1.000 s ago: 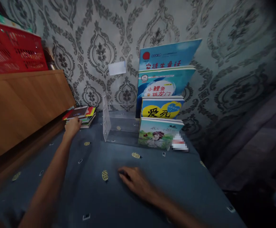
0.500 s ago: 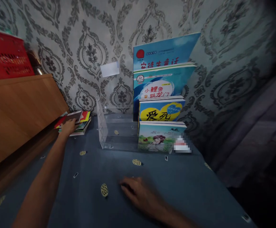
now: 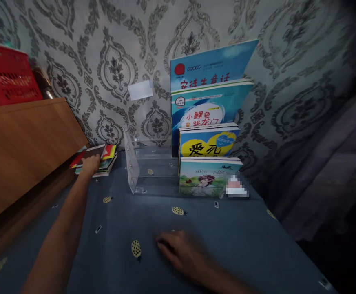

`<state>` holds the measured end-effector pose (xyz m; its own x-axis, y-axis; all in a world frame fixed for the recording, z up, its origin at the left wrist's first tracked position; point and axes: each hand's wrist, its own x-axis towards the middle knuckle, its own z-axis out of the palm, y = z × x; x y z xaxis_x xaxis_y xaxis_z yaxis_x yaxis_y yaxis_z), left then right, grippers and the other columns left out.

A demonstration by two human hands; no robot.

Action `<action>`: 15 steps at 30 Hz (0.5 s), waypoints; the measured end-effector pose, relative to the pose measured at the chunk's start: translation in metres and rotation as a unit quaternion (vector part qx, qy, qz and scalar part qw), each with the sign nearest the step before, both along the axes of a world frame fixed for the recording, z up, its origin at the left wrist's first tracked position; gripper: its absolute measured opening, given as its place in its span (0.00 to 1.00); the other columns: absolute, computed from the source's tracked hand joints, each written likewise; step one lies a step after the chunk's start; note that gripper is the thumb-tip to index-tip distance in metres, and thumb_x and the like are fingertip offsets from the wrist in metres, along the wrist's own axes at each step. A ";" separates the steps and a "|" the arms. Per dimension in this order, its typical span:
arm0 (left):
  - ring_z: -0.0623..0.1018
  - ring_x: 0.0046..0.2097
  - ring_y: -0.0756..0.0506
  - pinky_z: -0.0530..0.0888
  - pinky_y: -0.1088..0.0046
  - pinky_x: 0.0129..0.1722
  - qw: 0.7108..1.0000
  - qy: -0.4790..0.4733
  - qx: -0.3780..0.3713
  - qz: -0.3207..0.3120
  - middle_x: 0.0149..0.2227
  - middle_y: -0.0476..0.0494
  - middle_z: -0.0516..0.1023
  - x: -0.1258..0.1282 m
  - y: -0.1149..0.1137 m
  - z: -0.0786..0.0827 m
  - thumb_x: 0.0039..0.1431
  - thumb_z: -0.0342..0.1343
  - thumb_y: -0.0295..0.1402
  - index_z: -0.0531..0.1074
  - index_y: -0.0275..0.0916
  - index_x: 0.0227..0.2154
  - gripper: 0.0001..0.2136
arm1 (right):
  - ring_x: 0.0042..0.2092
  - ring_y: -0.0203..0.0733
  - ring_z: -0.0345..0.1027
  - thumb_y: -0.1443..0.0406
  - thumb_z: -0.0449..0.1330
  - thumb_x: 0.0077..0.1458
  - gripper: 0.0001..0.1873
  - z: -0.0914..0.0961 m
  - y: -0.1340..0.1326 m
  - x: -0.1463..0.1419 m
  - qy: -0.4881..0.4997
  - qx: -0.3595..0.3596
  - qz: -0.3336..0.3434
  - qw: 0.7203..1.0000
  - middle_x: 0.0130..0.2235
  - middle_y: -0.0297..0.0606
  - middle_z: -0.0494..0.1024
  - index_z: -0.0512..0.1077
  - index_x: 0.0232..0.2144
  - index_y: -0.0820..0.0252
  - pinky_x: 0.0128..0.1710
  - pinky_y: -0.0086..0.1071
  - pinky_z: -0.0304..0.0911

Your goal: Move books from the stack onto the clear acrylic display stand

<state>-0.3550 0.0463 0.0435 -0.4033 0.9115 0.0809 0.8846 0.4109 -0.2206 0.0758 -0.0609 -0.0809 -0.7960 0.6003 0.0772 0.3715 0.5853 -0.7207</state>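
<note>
My left hand (image 3: pixel 90 164) reaches to a low pile of books (image 3: pixel 108 166) by the wooden panel, its fingers resting on a dark-covered book (image 3: pixel 94 151) on top. A yellow and red cover (image 3: pixel 109 151) shows beside it. My right hand (image 3: pixel 178 251) lies on the cloth, loosely curled, with a gap between thumb and fingers and nothing visible in it. Beyond it stands a clear tiered book rack (image 3: pixel 131 167). Its right side holds books in rising rows: a green one with a drawn figure (image 3: pixel 206 179), a yellow-and-blue one (image 3: pixel 208 143), and blue ones (image 3: pixel 211 104) behind.
A blue tablecloth (image 3: pixel 119 228) with pineapple prints covers the table. On the left, a wooden panel (image 3: pixel 27 147) supports a red basket (image 3: pixel 9 75). Patterned wallpaper (image 3: pixel 113 69) with a white switch plate (image 3: pixel 140 90) is behind. Pale fabric (image 3: pixel 321 163) hangs at right.
My left hand has shifted slightly on the pile, drawing a little nearer its front edge. The view has tilted slightly. My right hand and the racked books stay in place.
</note>
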 end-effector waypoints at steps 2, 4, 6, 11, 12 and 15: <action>0.77 0.54 0.25 0.66 0.41 0.52 0.999 0.026 0.004 0.019 0.53 0.13 0.75 0.004 -0.005 0.001 0.64 0.38 0.27 0.66 0.25 0.56 0.22 | 0.41 0.42 0.75 0.63 0.53 0.66 0.14 -0.001 0.000 0.000 -0.002 0.002 0.002 1.000 0.40 0.39 0.83 0.79 0.44 0.56 0.44 0.32 0.63; 0.78 0.53 0.27 0.66 0.44 0.53 0.999 0.047 0.004 0.022 0.52 0.16 0.76 0.010 -0.013 0.002 0.62 0.37 0.24 0.66 0.26 0.55 0.22 | 0.42 0.43 0.75 0.63 0.53 0.66 0.14 -0.001 0.000 0.000 0.000 0.003 0.001 1.000 0.40 0.39 0.83 0.79 0.43 0.56 0.45 0.32 0.63; 0.78 0.52 0.29 0.67 0.46 0.54 0.998 0.062 0.004 0.014 0.52 0.20 0.77 0.018 -0.026 0.003 0.62 0.38 0.23 0.67 0.27 0.55 0.22 | 0.42 0.43 0.75 0.63 0.53 0.66 0.14 -0.001 0.000 0.000 0.003 0.004 0.000 1.000 0.40 0.40 0.83 0.79 0.43 0.56 0.45 0.33 0.63; 0.76 0.56 0.30 0.66 0.48 0.57 0.995 0.097 0.020 -0.035 0.53 0.24 0.76 0.039 -0.070 -0.009 0.66 0.40 0.32 0.69 0.32 0.55 0.20 | 0.43 0.44 0.75 0.63 0.53 0.66 0.15 0.000 0.000 -0.001 0.011 0.008 0.005 1.000 0.41 0.40 0.84 0.79 0.44 0.56 0.46 0.33 0.63; 0.74 0.58 0.30 0.65 0.48 0.58 0.992 0.110 0.036 -0.049 0.55 0.25 0.75 0.042 -0.078 -0.015 0.67 0.41 0.35 0.68 0.34 0.56 0.20 | 0.43 0.44 0.75 0.63 0.52 0.66 0.15 0.001 0.000 -0.001 0.011 0.007 0.008 1.000 0.42 0.40 0.84 0.79 0.44 0.55 0.46 0.33 0.64; 0.62 0.68 0.28 0.61 0.42 0.62 0.987 0.137 0.045 -0.068 0.67 0.27 0.63 0.048 -0.092 -0.038 0.63 0.47 0.34 0.60 0.37 0.66 0.28 | 0.42 0.44 0.75 0.63 0.52 0.66 0.15 0.002 0.000 -0.002 0.011 0.007 0.009 1.000 0.41 0.40 0.84 0.80 0.44 0.55 0.45 0.33 0.64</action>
<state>-0.3069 -0.0458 0.0056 -0.2297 0.9400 0.2524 0.8448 0.3213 -0.4278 0.0740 -0.0611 -0.0788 -0.8050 0.5843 0.1023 0.3454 0.6019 -0.7200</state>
